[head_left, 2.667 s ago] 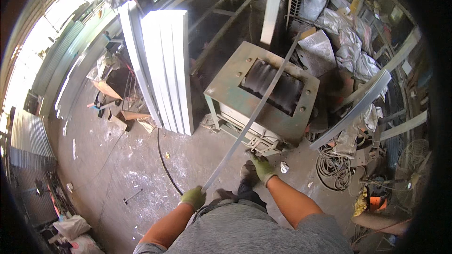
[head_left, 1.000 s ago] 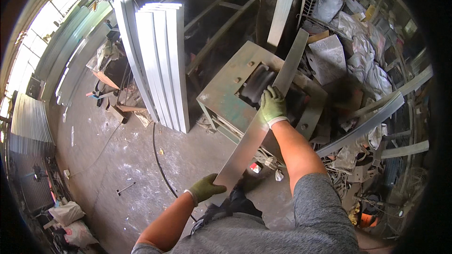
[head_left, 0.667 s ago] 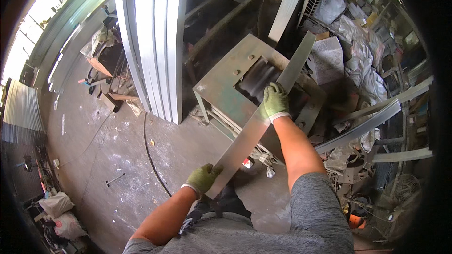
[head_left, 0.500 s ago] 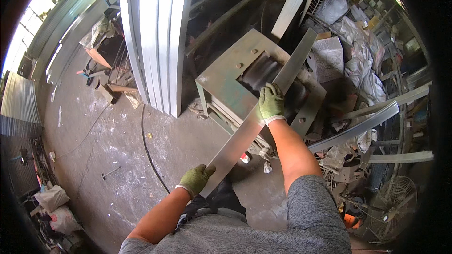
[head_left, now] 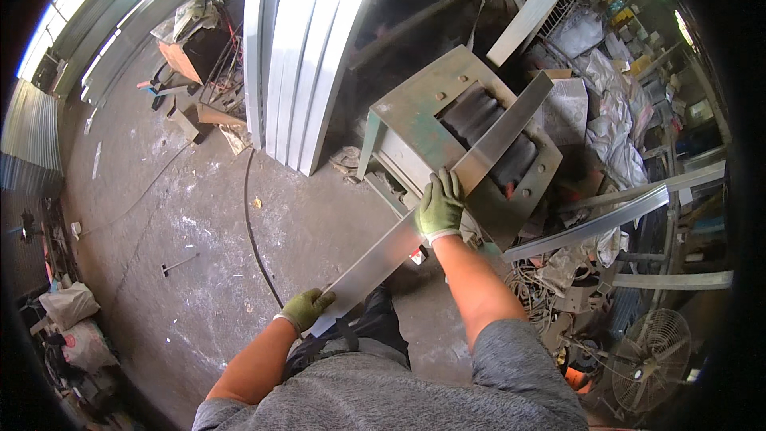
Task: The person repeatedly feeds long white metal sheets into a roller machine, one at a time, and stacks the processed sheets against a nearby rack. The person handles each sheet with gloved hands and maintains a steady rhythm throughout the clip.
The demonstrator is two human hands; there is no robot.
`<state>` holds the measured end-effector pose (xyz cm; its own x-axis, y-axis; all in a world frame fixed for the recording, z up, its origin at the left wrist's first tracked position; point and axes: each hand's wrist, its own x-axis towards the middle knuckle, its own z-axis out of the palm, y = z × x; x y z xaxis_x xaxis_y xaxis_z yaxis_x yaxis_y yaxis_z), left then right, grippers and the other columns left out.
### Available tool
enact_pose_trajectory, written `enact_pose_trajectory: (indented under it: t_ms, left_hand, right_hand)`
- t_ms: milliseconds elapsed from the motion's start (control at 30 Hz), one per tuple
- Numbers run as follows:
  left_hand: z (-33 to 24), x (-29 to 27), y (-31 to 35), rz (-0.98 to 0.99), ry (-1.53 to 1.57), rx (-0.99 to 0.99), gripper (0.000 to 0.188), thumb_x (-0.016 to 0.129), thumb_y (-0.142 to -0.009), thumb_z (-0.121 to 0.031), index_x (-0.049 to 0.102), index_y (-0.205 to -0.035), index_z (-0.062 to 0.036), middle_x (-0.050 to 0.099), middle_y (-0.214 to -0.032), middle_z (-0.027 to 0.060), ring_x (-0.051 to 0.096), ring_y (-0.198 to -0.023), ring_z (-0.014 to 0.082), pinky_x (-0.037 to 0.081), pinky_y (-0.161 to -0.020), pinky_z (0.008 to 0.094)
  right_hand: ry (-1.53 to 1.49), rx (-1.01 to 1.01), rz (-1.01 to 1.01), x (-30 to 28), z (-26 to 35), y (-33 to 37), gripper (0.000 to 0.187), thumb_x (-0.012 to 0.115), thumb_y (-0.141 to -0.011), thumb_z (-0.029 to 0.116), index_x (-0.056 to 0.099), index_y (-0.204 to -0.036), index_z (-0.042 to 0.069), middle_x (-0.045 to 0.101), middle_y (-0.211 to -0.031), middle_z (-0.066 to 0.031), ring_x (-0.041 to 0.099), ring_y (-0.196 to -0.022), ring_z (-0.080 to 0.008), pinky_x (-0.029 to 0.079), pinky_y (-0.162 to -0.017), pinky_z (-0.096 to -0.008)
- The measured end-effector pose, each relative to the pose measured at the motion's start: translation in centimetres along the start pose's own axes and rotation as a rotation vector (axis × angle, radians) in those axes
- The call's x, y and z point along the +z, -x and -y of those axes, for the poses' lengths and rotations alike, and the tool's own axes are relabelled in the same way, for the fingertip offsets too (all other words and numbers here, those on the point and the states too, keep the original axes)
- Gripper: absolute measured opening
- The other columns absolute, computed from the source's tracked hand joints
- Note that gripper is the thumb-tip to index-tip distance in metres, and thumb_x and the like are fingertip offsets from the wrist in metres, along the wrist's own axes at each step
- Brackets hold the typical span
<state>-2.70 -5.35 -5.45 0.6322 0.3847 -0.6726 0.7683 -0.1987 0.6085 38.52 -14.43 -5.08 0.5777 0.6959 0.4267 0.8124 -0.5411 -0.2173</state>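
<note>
I hold a long flat strip of grey sheet metal (head_left: 375,259) that slants from near my waist up over a green roller machine (head_left: 415,120). My left hand (head_left: 306,309), in a green glove, grips the strip's near end. My right hand (head_left: 440,206), also gloved, clasps the strip at the machine's front edge. The far end of the strip (head_left: 511,124) lies across the dark rollers (head_left: 479,116) in the machine's top opening.
Tall pale corrugated metal sheets (head_left: 299,48) lean upright left of the machine. A black cable (head_left: 255,231) runs over the stained concrete floor. Metal channels (head_left: 594,223), wire coils, sacks and a floor fan (head_left: 650,359) crowd the right side. Scrap and bags lie at the left.
My right hand went from the strip's near end up to the machine's edge. The strip turned flat and now rests over the rollers. My view shifted closer to the machine.
</note>
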Motion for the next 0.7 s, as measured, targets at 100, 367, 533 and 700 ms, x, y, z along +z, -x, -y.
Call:
enact_pose_trajectory:
  t_ms: [100,367,533,700]
  left_hand:
    - [3.8,-0.2,1.6,0.021,-0.002,-0.036,0.075,0.053,-0.105,-0.073,0.076,-0.112,-0.0021,0.077,-0.105,0.0279,0.073,-0.103,0.0479,0.055,-0.091,0.0535]
    - [13.1,0.2,8.1,-0.090,-0.033,-0.085,0.070,0.051,-0.107,-0.069,0.077,-0.104,-0.0043,0.075,-0.099,0.0289,0.072,-0.100,0.0507,0.055,-0.088,0.0567]
    - [19.5,0.8,12.4,-0.128,-0.083,-0.172,0.068,0.052,-0.106,-0.069,0.079,-0.104,-0.0072,0.076,-0.102,0.0273,0.072,-0.103,0.0500,0.055,-0.089,0.0566]
    - [25.8,0.0,16.3,-0.145,-0.056,-0.203,0.059,0.055,-0.105,-0.064,0.081,-0.112,-0.0119,0.078,-0.111,0.0246,0.072,-0.110,0.0476,0.056,-0.094,0.0542]
  right_hand:
    - [0.005,0.017,0.029,0.4,3.1,2.7,0.037,0.053,-0.107,0.023,0.066,-0.132,-0.001,0.059,-0.152,-0.0216,0.050,-0.144,-0.0436,0.036,-0.124,-0.0561]
    - [-0.058,0.035,0.055,0.9,11.5,10.4,0.036,0.057,-0.104,0.020,0.066,-0.133,0.001,0.058,-0.154,-0.0184,0.048,-0.147,-0.0424,0.035,-0.124,-0.0565]
    - [-0.091,0.027,0.114,0.2,17.1,15.4,0.040,0.059,-0.104,0.024,0.065,-0.137,0.002,0.057,-0.157,-0.0190,0.046,-0.148,-0.0437,0.034,-0.125,-0.0589]
    - [-0.162,0.022,0.250,-1.7,22.3,18.4,0.043,0.062,-0.103,0.027,0.066,-0.137,0.001,0.056,-0.156,-0.0222,0.045,-0.146,-0.0451,0.034,-0.124,-0.0591]
